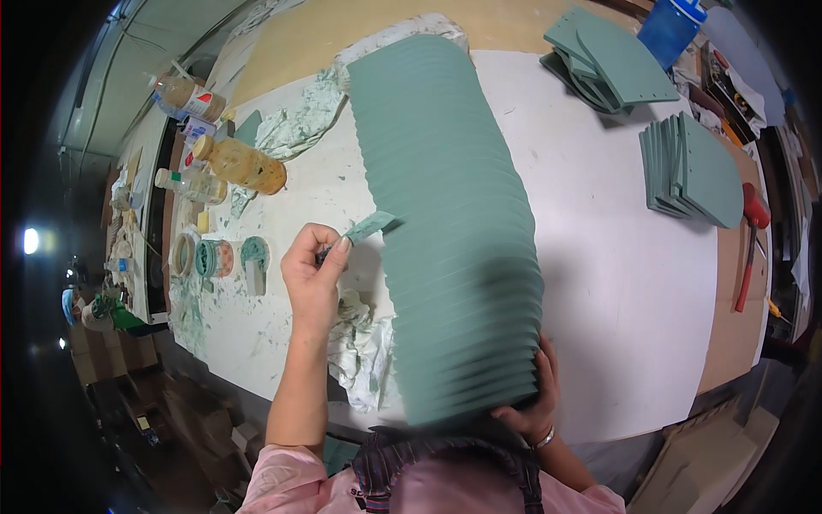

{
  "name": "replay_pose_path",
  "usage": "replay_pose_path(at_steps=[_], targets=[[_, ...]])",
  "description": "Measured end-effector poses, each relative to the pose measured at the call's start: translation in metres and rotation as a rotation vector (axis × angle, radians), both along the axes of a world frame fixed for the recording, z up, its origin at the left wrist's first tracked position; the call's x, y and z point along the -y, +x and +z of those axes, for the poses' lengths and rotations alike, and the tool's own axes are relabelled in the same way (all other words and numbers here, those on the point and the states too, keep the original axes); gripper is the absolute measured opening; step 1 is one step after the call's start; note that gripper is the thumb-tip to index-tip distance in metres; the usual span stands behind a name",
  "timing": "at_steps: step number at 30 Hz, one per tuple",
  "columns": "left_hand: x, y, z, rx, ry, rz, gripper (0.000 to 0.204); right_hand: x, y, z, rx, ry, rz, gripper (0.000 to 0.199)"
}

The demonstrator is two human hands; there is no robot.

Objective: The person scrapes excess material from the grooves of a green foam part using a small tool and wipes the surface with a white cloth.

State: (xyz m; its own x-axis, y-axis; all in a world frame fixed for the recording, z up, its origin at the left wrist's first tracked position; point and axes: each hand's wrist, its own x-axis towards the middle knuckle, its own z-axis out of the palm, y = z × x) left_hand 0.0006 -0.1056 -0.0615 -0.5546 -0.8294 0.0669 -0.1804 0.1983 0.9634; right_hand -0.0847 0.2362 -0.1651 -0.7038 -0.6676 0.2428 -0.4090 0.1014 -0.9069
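We see 1 left hand pinching 1 green scrap, 1 right hand gripping 1 long fanned stack of green panels.

Pink short sleeves, a dark apron bib, one wrist bangle

The person wears a pale pink top with sleeves ending above the elbows, so both forearms are bare; over the chest sits a dark plaid apron bib, navy and maroon checks, its upper edge gathered into ruffles. A slim silver-coloured bangle circles the wrist of the right hand. The left hand is bare, no glove, ring or watch visible, and the nails on its fingers look short and unpainted
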Motion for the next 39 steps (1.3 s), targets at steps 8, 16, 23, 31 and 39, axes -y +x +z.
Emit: replay_pose_path(at_steps=[8,16,23,31,39], targets=[[0.024,0.007,-0.008,-0.063,0.072,0.071,0.015,-0.004,0.003,-0.001,-0.014,0.052,-0.005,0.112],[0.039,0.003,-0.018,-0.020,0.087,0.046,0.013,-0.006,0.004,-0.002,-0.046,0.071,-0.011,0.110],[0.047,0.002,-0.027,0.046,-0.071,-0.013,0.013,-0.005,0.007,-0.007,-0.055,0.053,-0.035,0.108],[0.053,-0.002,-0.022,0.126,-0.502,-0.044,0.014,-0.002,0.007,-0.005,-0.068,0.023,-0.037,0.106],[0.053,-0.006,-0.016,0.087,-0.434,0.018,0.011,0.001,0.008,-0.001,-0.063,0.022,-0.043,0.104]])
